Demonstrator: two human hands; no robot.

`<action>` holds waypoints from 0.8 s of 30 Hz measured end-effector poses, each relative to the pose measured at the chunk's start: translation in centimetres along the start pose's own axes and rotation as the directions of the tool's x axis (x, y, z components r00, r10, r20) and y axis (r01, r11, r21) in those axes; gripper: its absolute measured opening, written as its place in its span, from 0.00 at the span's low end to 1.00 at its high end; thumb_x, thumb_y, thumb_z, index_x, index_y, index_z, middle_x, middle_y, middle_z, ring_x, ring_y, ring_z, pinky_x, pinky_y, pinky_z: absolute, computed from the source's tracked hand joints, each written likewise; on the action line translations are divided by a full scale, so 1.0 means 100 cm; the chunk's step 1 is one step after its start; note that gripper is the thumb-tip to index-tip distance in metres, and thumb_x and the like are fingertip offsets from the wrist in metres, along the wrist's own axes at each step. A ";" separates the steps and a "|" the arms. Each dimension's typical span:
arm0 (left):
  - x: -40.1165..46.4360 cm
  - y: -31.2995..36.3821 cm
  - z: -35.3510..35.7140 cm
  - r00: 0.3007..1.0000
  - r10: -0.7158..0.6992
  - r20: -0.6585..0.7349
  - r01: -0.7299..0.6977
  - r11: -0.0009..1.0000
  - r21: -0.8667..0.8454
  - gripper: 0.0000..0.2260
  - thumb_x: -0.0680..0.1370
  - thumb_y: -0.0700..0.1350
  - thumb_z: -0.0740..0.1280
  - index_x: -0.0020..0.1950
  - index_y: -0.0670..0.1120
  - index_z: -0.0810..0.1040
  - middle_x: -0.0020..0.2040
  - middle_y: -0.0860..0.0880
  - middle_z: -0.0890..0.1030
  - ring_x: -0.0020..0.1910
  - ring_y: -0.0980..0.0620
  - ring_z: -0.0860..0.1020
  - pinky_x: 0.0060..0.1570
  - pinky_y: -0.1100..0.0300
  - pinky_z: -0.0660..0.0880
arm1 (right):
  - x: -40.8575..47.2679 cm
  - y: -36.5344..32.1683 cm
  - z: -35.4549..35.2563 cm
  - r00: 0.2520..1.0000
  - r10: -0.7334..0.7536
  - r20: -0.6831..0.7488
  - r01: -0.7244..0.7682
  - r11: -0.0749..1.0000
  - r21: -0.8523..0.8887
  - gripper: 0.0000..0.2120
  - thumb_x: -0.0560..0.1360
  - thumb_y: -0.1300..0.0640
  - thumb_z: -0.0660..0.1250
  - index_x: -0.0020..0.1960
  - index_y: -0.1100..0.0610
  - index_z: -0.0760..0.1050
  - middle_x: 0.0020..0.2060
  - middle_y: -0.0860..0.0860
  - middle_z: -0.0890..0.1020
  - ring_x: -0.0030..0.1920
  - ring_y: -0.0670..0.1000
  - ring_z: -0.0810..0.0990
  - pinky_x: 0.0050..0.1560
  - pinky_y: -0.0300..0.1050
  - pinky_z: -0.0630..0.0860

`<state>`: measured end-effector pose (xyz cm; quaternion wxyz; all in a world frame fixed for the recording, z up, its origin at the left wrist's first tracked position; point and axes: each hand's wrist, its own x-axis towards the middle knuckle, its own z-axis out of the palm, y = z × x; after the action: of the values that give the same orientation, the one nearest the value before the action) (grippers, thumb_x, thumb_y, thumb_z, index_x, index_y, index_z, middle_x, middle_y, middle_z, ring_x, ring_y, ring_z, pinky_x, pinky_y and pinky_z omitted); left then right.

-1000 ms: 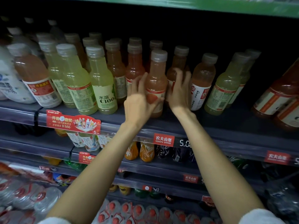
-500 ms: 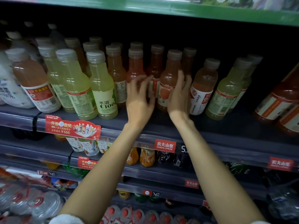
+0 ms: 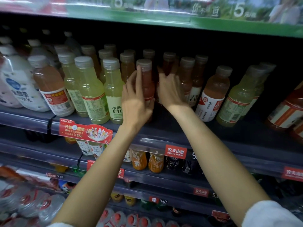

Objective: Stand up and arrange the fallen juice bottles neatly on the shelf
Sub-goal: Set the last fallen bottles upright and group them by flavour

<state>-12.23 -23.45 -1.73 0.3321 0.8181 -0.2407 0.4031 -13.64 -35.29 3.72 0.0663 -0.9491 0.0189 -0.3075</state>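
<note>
- Two hands work at one red juice bottle (image 3: pixel 146 82), upright mid-shelf (image 3: pixel 180 128).
- Left hand (image 3: pixel 136 102) wraps its fingers round that bottle.
- Right hand (image 3: pixel 170 90), just right of it, is blurred; grip unclear.
- Neighbouring bottles stand upright; rows look uneven, so straightening probably remains.

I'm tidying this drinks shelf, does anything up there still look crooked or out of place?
Yes. At the far right, an orange-labelled bottle leans steeply instead of standing. The yellow bottle near it tilts too. The left hand holds a red juice bottle upright.
</note>
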 end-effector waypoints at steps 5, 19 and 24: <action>-0.012 -0.004 -0.028 1.000 -0.010 0.013 0.010 1.000 -0.018 0.41 0.68 0.45 0.74 0.75 0.42 0.55 0.66 0.36 0.70 0.62 0.43 0.67 0.57 0.55 0.68 | 0.022 -0.011 0.007 0.955 0.190 0.227 -0.181 0.982 -0.059 0.14 0.80 0.64 0.54 0.56 0.61 0.77 0.54 0.60 0.80 0.54 0.59 0.79 0.42 0.45 0.69; -0.018 -0.010 -0.035 0.998 -0.065 0.018 0.066 0.994 -0.083 0.42 0.68 0.45 0.75 0.76 0.43 0.56 0.70 0.40 0.68 0.65 0.49 0.65 0.57 0.58 0.67 | -0.029 -0.018 0.003 0.989 0.076 -0.131 -0.046 0.975 0.217 0.18 0.72 0.62 0.70 0.60 0.58 0.71 0.64 0.62 0.65 0.57 0.58 0.73 0.47 0.41 0.70; -0.018 -0.011 -0.035 0.997 -0.070 0.022 0.072 0.995 -0.073 0.43 0.68 0.45 0.75 0.77 0.44 0.56 0.70 0.41 0.68 0.64 0.50 0.65 0.56 0.64 0.63 | -0.021 -0.026 0.006 0.955 0.186 -0.229 -0.095 0.929 0.358 0.19 0.71 0.64 0.72 0.58 0.64 0.70 0.59 0.62 0.70 0.49 0.56 0.76 0.42 0.38 0.66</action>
<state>-14.28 -19.93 -1.97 0.3739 0.8171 -0.2295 0.3740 -15.00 -32.51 2.36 0.2496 -0.8707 0.0421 -0.4217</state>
